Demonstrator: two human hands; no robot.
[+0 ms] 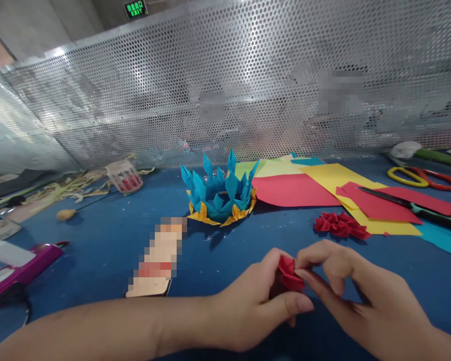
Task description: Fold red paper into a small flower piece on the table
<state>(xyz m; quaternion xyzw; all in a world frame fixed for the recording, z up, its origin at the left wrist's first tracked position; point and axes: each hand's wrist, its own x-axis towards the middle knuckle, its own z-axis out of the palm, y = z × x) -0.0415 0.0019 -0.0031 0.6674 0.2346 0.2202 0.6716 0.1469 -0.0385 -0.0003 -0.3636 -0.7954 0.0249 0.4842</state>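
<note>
My left hand [263,301] is closed around a small folded red paper piece [290,275], thumb below it and fingers behind. The thumb and forefinger of my right hand [349,286] pinch the right edge of the same piece. Just beyond my right hand lies a cluster of crumpled-looking folded red paper pieces [340,224] on the blue table [218,265]. Farther off stands a blue folded-paper crown [231,193] with pointed tips and an orange-yellow folded rim [237,215]. Part of the held piece is hidden by my fingers.
Red sheets [296,190] and yellow sheets [332,175] overlap at the right, with dark-bladed scissors [387,198] on them and yellow-red-handled scissors [423,178] behind. A phone-like object [154,281], a plastic cup [125,176] and a purple power strip [41,260] lie left. A perforated metal screen [165,110] rises behind.
</note>
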